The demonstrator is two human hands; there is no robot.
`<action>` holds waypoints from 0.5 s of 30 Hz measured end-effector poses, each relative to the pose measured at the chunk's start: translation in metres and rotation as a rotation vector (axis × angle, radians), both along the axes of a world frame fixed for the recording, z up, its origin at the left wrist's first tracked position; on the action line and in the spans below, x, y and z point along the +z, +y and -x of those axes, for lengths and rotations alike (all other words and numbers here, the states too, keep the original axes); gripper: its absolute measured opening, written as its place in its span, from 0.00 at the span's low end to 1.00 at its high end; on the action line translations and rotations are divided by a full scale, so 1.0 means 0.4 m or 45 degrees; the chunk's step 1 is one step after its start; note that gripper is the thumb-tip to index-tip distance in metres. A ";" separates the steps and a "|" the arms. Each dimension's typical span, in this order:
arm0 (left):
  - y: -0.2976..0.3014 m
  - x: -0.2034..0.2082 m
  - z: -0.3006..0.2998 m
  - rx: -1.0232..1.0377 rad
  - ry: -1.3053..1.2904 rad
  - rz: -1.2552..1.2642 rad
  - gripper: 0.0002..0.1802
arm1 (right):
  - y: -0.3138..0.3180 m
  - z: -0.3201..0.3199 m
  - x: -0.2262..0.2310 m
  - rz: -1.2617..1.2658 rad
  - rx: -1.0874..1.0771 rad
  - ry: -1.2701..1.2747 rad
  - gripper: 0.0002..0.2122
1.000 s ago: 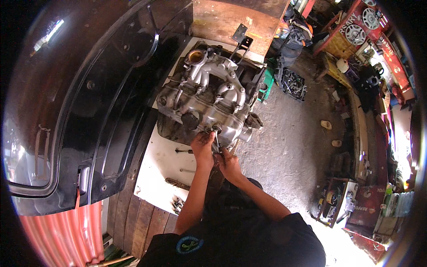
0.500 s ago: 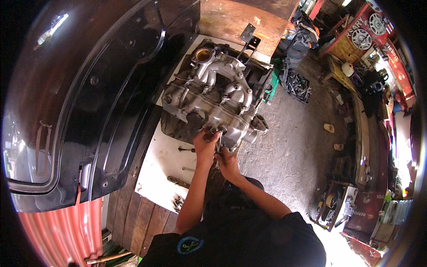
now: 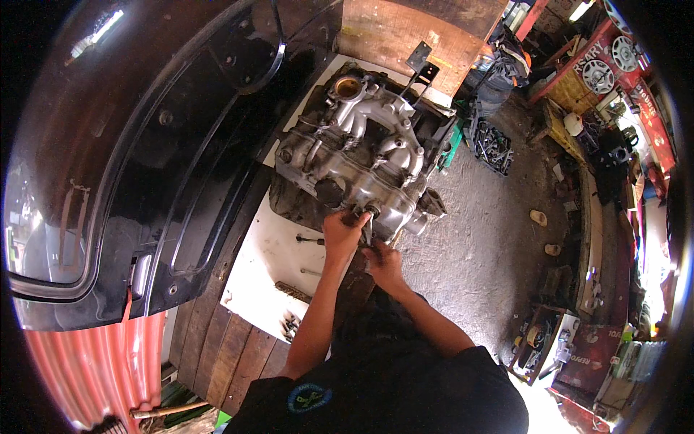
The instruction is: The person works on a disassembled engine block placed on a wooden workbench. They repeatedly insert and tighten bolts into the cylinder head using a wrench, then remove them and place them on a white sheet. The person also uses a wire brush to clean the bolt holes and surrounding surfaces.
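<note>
A silver-grey engine (image 3: 390, 108) rests on the bench, its ribbed cover and curved intake pipes facing up. At its near edge my left hand (image 3: 343, 233) is closed, thumb and fingertips pressed by a round fitting (image 3: 372, 207) on the cover. A slim metal tool (image 3: 371, 230) runs from there toward me. My right hand (image 3: 385, 267), lower and to the right, is closed around its near end. The tool's exact kind is hidden by my fingers. Just beyond my left hand, a dark round cap (image 3: 331, 192) sits on the cover.
A black vehicle panel (image 3: 173, 173) stands close on the left. On the white board (image 3: 253, 278) lie a dark-handled tool (image 3: 309, 239), a small wrench (image 3: 311, 273) and several small metal parts (image 3: 290, 325). A tray of tools (image 3: 494, 147) sits on the concrete floor (image 3: 477, 246) to the right.
The whole view has shifted, so the engine and bench appear a little further right. Both hands keep nearly the same place at the engine's near edge, with the right drawn slightly nearer me.
</note>
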State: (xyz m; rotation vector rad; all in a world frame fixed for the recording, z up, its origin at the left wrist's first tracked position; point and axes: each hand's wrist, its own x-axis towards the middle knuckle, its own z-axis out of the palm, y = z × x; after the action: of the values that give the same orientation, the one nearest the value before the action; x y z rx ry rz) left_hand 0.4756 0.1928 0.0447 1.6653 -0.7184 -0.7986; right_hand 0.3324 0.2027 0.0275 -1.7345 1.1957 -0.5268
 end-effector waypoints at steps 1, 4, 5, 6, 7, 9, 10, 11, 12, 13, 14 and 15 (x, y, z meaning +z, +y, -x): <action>-0.001 0.025 0.003 -0.070 -0.043 -0.037 0.15 | -0.004 0.037 -0.018 0.082 -0.006 -0.057 0.11; 0.006 0.061 -0.005 -0.160 0.042 -0.069 0.13 | -0.050 0.111 0.125 0.240 0.217 0.378 0.13; 0.008 0.021 -0.005 -0.133 0.209 -0.017 0.12 | -0.067 0.113 0.208 0.313 0.350 0.548 0.11; 0.006 0.004 -0.004 -0.118 0.373 0.042 0.12 | -0.090 0.117 0.243 0.528 0.459 0.759 0.09; 0.006 0.008 -0.008 -0.195 0.346 -0.001 0.12 | -0.103 0.107 0.302 0.607 0.477 0.910 0.08; 0.004 0.017 0.003 -0.180 0.361 0.050 0.12 | -0.129 0.063 0.414 0.813 0.510 1.085 0.06; 0.001 0.021 0.009 -0.181 0.372 0.081 0.12 | -0.138 0.035 0.457 0.888 0.538 1.147 0.06; 0.000 -0.005 0.011 -0.180 0.346 0.121 0.12 | -0.138 -0.005 0.504 0.897 0.641 1.204 0.05; 0.004 -0.001 0.016 -0.155 0.324 0.129 0.12 | -0.136 -0.051 0.541 0.897 0.742 1.259 0.04; 0.007 0.014 0.021 -0.139 0.304 0.139 0.12 | -0.128 -0.076 0.561 0.893 0.833 1.318 0.03; 0.010 0.023 0.023 -0.125 0.283 0.150 0.12 | -0.116 -0.078 0.559 0.953 0.832 1.310 0.03; 0.014 0.011 0.025 -0.147 0.344 0.193 0.11 | -0.104 -0.074 0.553 1.013 0.829 1.302 0.02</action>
State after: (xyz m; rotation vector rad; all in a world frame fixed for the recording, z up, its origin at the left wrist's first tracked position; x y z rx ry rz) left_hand 0.4657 0.1983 0.0492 1.3579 -0.6712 -1.0040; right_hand 0.3622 0.1611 0.2486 -3.1102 0.9690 0.4332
